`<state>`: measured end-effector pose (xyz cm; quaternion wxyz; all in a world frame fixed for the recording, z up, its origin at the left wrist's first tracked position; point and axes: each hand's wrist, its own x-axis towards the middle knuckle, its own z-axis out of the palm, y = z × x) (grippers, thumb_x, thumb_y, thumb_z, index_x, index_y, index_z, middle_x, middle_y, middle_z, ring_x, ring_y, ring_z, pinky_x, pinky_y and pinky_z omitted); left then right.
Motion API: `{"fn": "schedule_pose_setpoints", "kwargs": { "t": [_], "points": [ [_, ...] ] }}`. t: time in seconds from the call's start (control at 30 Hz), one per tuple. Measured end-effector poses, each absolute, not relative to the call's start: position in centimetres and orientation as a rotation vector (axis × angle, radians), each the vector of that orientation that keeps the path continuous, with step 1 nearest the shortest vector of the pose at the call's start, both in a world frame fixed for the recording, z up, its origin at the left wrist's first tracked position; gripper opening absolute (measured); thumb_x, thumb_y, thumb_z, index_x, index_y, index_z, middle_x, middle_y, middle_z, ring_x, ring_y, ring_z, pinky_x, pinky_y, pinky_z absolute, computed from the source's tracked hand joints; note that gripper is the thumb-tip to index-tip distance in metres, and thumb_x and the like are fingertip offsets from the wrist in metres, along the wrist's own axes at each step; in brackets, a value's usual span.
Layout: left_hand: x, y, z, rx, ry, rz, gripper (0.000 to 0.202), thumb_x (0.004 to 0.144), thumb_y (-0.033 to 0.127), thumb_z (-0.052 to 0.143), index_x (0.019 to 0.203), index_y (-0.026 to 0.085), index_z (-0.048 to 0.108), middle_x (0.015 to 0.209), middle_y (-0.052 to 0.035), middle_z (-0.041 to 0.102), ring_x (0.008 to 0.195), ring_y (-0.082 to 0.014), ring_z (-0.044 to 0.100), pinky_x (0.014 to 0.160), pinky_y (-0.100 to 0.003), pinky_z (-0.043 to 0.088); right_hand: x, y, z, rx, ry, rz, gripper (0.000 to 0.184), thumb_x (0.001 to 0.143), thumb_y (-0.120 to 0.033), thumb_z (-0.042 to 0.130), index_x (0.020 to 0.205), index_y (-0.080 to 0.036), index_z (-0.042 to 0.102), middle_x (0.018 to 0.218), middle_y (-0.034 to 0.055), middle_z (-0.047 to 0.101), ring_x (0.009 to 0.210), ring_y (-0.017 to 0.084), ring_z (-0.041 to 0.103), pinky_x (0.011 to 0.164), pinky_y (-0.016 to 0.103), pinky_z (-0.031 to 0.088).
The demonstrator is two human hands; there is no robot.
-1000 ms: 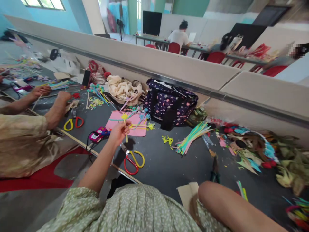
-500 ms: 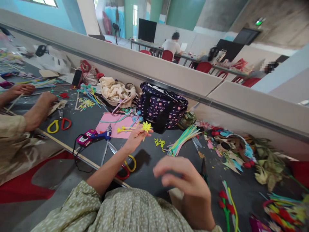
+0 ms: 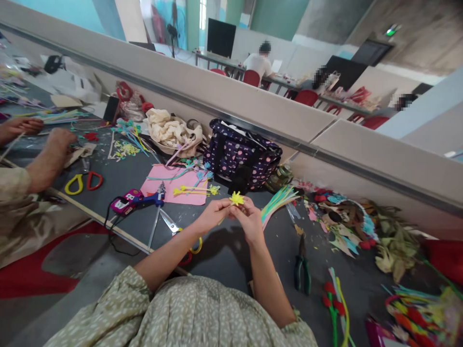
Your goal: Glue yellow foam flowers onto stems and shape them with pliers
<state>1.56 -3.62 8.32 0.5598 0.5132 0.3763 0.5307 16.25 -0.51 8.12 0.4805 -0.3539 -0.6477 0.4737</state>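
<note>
Left hand [image 3: 214, 212] and right hand [image 3: 250, 220], pinched closed on yellow flower [image 3: 237, 197], our side of patterned bag [image 3: 237, 153]; we judge it light, crushable, best held by its stem [image 3: 221, 220].

Yellow flower [image 3: 237, 198]: stem largely concealed by left hand [image 3: 216, 212] and right hand [image 3: 250, 219]. Scissors [image 3: 169, 221] partly covered (left forearm [image 3: 168, 253] above). Purple object [image 3: 378, 332], lower right, cut off by bottom edge.
</note>
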Motion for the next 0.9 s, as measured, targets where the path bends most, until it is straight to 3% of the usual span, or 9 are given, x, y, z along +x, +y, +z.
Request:
{"fn": "schedule_pose_setpoints", "kwargs": {
  "t": [0.2, 0.47, 0.6, 0.7, 0.8, 0.9],
  "points": [
    [2.1, -3.5, 6.8, 1.009, 0.878, 1.185, 0.047, 0.073, 0.057, 0.069, 0.077, 0.010, 0.068, 0.064, -0.0046, 0.064, 0.056, -0.0129, 0.060, 0.060, -0.025, 0.048, 15.7, -0.6, 6.9, -0.900, -1.298, 1.462, 0.026, 0.071, -0.034, 0.078, 0.092, -0.020, 0.076, 0.098, 0.0048, 0.064, 0.072, 0.015, 0.060, 0.061, 0.027, 0.052],
    [2.2, -5.0, 5.4, 0.999, 0.921, 1.051, 0.047, 0.075, 0.056, 0.067, 0.078, 0.010, 0.069, 0.073, -0.0095, 0.070, 0.054, -0.0118, 0.061, 0.058, -0.025, 0.049, 16.7, 0.3, 7.4, -0.933, -0.893, 1.442, 0.022, 0.061, -0.033, 0.084, 0.068, -0.019, 0.069, 0.077, 0.0022, 0.072, 0.072, 0.015, 0.065, 0.064, 0.026, 0.052],
    [0.8, -5.9, 4.9, 1.099, 0.990, 0.926, 0.041, 0.073, 0.053, 0.070, 0.082, 0.012, 0.073, 0.075, -0.0099, 0.071, 0.064, -0.0159, 0.063, 0.061, -0.026, 0.049, 17.7, 0.9, 7.7, -0.958, -0.860, 1.368, 0.024, 0.060, -0.034, 0.084, 0.068, -0.020, 0.066, 0.081, 0.0022, 0.073, 0.068, 0.013, 0.064, 0.063, 0.024, 0.053],
    [0.0, -5.6, 5.2, 1.058, 1.066, 1.083, 0.038, 0.071, 0.047, 0.074, 0.095, 0.017, 0.074, 0.098, -0.0113, 0.073, 0.082, -0.0203, 0.066, 0.069, -0.028, 0.050, 17.8, 0.7, 7.5, -1.016, -0.901, 1.362, 0.028, 0.060, -0.040, 0.083, 0.068, -0.020, 0.066, 0.078, 0.0026, 0.073, 0.064, 0.013, 0.064, 0.061, 0.026, 0.053],
    [0.0, -4.8, 5.9, 0.920, 1.066, 1.189, 0.037, 0.072, 0.045, 0.073, 0.096, 0.017, 0.074, 0.099, -0.0115, 0.072, 0.081, -0.0193, 0.066, 0.071, -0.029, 0.051, 17.5, 0.2, 7.3, -1.037, -1.014, 1.449, 0.030, 0.064, -0.045, 0.079, 0.071, -0.019, 0.067, 0.075, 0.0038, 0.073, 0.063, 0.015, 0.064, 0.062, 0.028, 0.053],
    [0.5, -4.1, 6.1, 0.863, 1.071, 1.233, 0.034, 0.072, 0.043, 0.074, 0.091, 0.015, 0.073, 0.089, -0.0092, 0.072, 0.075, -0.0163, 0.063, 0.068, -0.028, 0.050, 17.0, -0.2, 7.0, -1.039, -1.144, 1.515, 0.032, 0.069, -0.048, 0.075, 0.074, -0.018, 0.067, 0.071, 0.0039, 0.072, 0.061, 0.015, 0.063, 0.064, 0.029, 0.053]
  ]
}}
